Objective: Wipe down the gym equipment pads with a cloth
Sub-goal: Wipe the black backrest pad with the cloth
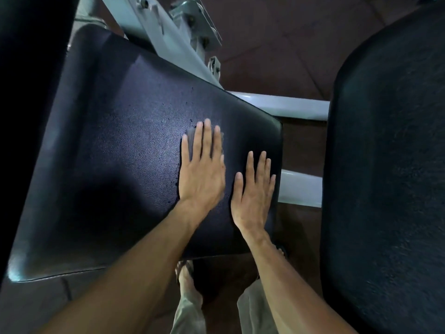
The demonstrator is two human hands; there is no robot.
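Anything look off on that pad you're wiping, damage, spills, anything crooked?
No damage shows. Small droplets dot the black pad above the cloth under the left hand. The right hand rests flat beside it.

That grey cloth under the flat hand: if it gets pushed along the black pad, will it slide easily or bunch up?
The cloth looks thin and limp, lying flat under the left hand, so it would probably flop if lifted. The pad has a pebbled, slightly shiny surface with droplets, so the cloth likely glides while pressed flat. Its uncovered edges might fold.
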